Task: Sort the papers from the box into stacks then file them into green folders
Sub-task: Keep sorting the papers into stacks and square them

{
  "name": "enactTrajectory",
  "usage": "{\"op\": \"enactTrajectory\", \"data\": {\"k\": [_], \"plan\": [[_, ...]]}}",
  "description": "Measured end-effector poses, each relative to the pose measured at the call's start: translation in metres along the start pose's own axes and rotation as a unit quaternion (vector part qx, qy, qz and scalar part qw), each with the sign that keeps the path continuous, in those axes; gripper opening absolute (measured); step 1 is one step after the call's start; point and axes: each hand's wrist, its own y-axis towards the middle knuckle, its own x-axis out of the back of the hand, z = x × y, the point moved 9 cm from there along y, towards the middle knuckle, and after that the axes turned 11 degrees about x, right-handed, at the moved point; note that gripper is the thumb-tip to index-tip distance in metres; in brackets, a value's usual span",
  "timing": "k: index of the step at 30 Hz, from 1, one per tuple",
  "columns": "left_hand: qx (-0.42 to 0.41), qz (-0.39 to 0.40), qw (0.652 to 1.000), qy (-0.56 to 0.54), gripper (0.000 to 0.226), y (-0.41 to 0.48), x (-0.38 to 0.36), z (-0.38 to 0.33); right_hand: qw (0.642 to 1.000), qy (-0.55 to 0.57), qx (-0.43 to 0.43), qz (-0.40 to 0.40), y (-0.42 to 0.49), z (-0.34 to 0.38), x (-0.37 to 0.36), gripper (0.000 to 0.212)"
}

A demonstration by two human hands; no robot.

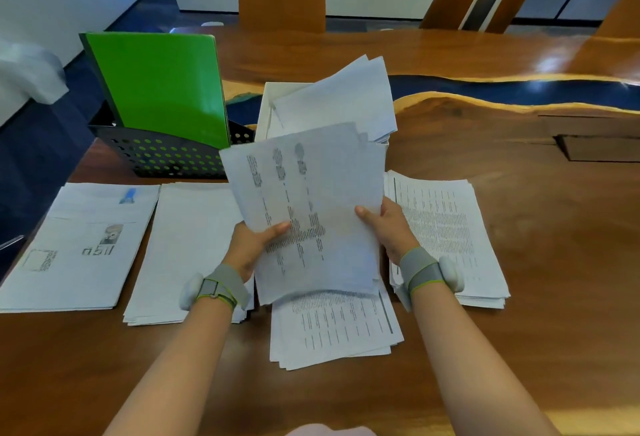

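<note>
I hold a sheaf of printed papers [311,200] raised above the table. My left hand [254,245] grips its lower left edge, thumb on top. My right hand [386,227] grips its right edge. Behind it stands the white box [268,109] with more papers [343,99] sticking out. Several stacks lie on the table: one at far left [79,245], one beside it [187,245], one under the held sheaf [332,328] and one at right [450,234]. Green folders [159,85] stand in a black perforated rack [162,155] at back left.
The wooden table [519,297] has a blue resin strip [519,89] across its back and a recessed hatch [602,148] at right. The table's left edge runs just beside the far-left stack. Wooden pillars stand behind the table.
</note>
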Motion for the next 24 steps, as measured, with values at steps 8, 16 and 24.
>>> {"op": "enactTrajectory", "data": {"k": [8,16,24], "plan": [[-0.138,0.004,0.990,0.027,0.042,-0.013,-0.017,-0.054,0.995,0.026,0.050,-0.083,0.004,0.015,-0.001,0.042],[-0.078,-0.047,0.994,0.059,0.030,-0.001,-0.013,-0.013,0.998,-0.025,-0.006,-0.057,-0.011,-0.021,-0.008,0.036],[-0.079,-0.047,0.990,0.107,0.021,-0.002,-0.017,-0.017,0.989,-0.032,0.020,-0.145,-0.006,-0.004,0.030,0.025]]}}
